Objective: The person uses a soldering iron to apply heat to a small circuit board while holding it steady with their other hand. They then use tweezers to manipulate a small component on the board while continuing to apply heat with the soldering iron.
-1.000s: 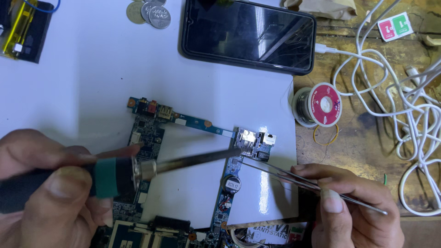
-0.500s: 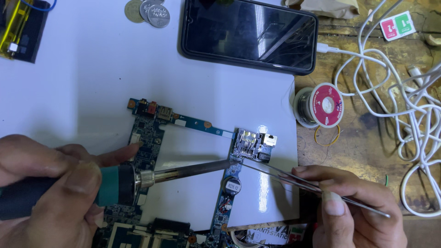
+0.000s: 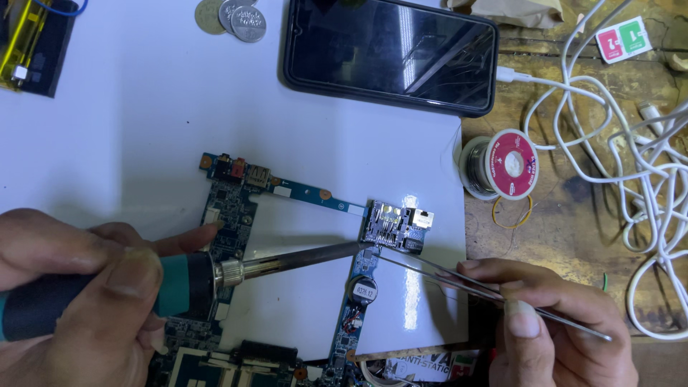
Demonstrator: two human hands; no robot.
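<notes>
Head view: the left hand (image 3: pixel 79 301) is laid low at the near left, fingers curled and the thumb pressed on top of a soldering iron (image 3: pixel 215 276) with a teal and black handle. The grip is closed around that handle, and the metal barrel is pointed right so that its tip is set at the near left corner of a small blue board section (image 3: pixel 398 226) carrying a metal card slot. The right hand (image 3: pixel 552 322) is rested at the near right, thumb and forefinger pinched shut on slim metal tweezers (image 3: pixel 459 276), whose points are brought to the same spot from the right, meeting the iron's tip.

The blue circuit board (image 3: pixel 236 208) is spread on a white sheet (image 3: pixel 143 107) over the bench, with a narrow strip running from its far left part to the slot section and a round coin cell (image 3: pixel 363 290) on the strip just nearer.

At the far right a small red and green square packet (image 3: pixel 620 39) is laid on the worn wooden bench (image 3: pixel 573 236). A solder spool (image 3: pixel 502 165) with a red round label is placed right of the sheet, among white cables (image 3: pixel 645 158). A yellow label strip (image 3: pixel 423 365) is partly seen at the near edge. A dark phone (image 3: pixel 390 54) is laid at the far centre, coins (image 3: pixel 233 16) left of it, and a yellow and black item (image 3: pixel 29 43) at the far left.
</notes>
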